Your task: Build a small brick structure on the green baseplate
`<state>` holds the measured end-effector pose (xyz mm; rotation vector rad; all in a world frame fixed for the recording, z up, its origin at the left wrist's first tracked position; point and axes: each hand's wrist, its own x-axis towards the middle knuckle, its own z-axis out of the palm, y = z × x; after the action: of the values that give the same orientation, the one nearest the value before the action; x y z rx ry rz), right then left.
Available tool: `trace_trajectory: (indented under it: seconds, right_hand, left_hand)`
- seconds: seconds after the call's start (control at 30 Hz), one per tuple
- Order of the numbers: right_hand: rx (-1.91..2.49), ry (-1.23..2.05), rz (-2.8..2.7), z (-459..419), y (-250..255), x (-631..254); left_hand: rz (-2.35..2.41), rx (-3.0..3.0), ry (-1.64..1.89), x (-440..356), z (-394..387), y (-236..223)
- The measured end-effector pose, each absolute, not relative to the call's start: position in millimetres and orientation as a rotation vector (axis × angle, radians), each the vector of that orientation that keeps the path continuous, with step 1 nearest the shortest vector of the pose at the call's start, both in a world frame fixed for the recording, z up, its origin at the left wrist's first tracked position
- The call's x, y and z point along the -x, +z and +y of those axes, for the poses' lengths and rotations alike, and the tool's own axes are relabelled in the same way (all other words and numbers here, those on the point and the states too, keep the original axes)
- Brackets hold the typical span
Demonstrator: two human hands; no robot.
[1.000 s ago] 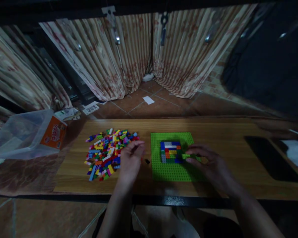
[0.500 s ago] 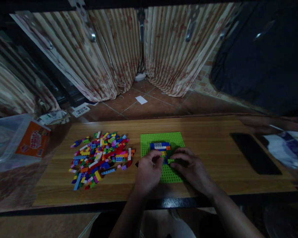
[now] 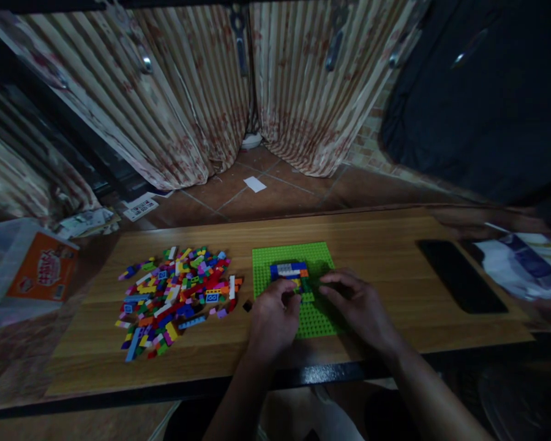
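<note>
Left hand [image 3: 273, 318] curls at the brick block [image 3: 290, 268], perhaps steadying it; I can't tell its grip. Right hand [image 3: 362, 306]: slightly parted, alongside

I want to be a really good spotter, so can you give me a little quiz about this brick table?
1. Multiple choice: What colour is the studded board? A) red B) green C) white
2. True or false: The flat black slab lies to the right of the board.
3. Fill in the gap: Of the person's two hands, the ____ one is nearer to the loose bricks.

Key: 1. B, green. 2. True. 3. Left: the left hand is nearer to them.
</note>
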<state>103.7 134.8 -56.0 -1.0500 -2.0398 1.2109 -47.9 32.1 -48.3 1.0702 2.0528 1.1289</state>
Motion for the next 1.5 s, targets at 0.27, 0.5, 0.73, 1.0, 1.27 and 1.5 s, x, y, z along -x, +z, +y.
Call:
trace_trajectory:
  seconds: [0.27, 0.5, 0.73, 1.0, 1.27, 1.5]
  right_hand:
    - [1.199, 1.264, -2.194, 133.4, -47.2, -102.5]
    - [1.193, 1.193, -2.287, 130.2, -43.6, -96.7]
    - [1.191, 1.203, -2.287, 129.1, -44.1, -94.3]
    - [1.199, 1.201, -2.296, 128.1, -41.8, -93.5]
    - [1.238, 1.222, -2.248, 125.9, -38.0, -89.8]
    - [1.279, 1.22, -2.232, 124.6, -39.3, -88.1]
  left_hand:
    - [2.139, -1.138, 1.016, 43.3, 33.2, -44.7]
    - [2.172, -1.176, 0.996, 38.4, 34.7, -40.4]
    - [2.199, -1.214, 0.93, 36.3, 35.9, -38.1]
    - [2.229, -1.283, 0.872, 33.4, 35.8, -34.9]
    - [2.228, -1.275, 0.858, 34.3, 35.7, -35.8]
    - [2.227, -1.265, 0.829, 33.3, 36.6, -34.2]
